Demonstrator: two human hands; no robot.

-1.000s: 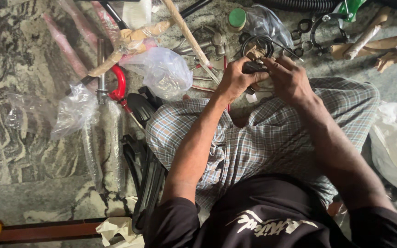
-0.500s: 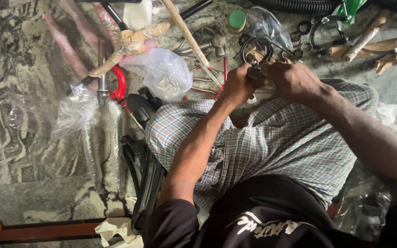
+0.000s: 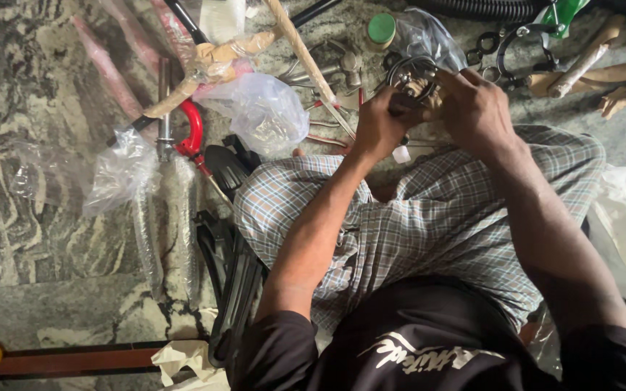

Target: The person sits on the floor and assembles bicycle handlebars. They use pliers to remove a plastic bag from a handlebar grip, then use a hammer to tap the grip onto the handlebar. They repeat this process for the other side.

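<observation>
Gripping a small metal ring part at 12 o'clock, above the checked-trouser knees: left hand closed round its lower left edge, right hand curled over its right side, fingers pinching. Part details too small to tell. Crumpled clear plastic bag at 10 o'clock on the marble floor. Green cap just above the part. Red curved tube further left.
</observation>
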